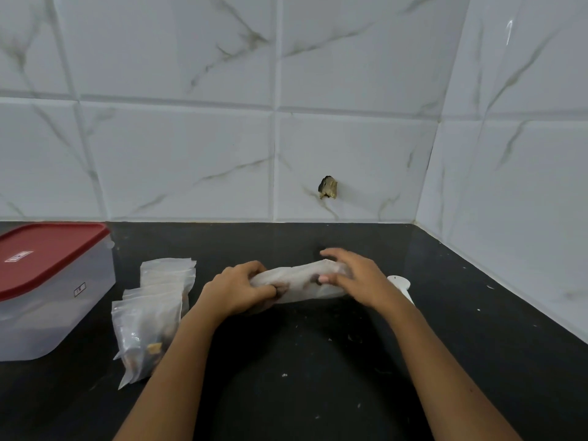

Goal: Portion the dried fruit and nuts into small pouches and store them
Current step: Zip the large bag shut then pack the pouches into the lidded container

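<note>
Our left grip (237, 289) pinches one end of a translucent pouch (299, 281). Our right grip (353, 278) holds the other end, fingers curled over it, low over the black counter (286, 361). Filled pouches (152, 313) lie overlapping at left, beside a red-lidded container (47, 281).

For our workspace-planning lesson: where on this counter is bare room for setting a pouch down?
Free: black speckled counter between the forearms, below the left hand and right hand gripping a clear pouch; the strip between them and the white tiled wall. Crowded: left side, with the red-lidded clear plastic box and heap of clear filled pouches.
</note>
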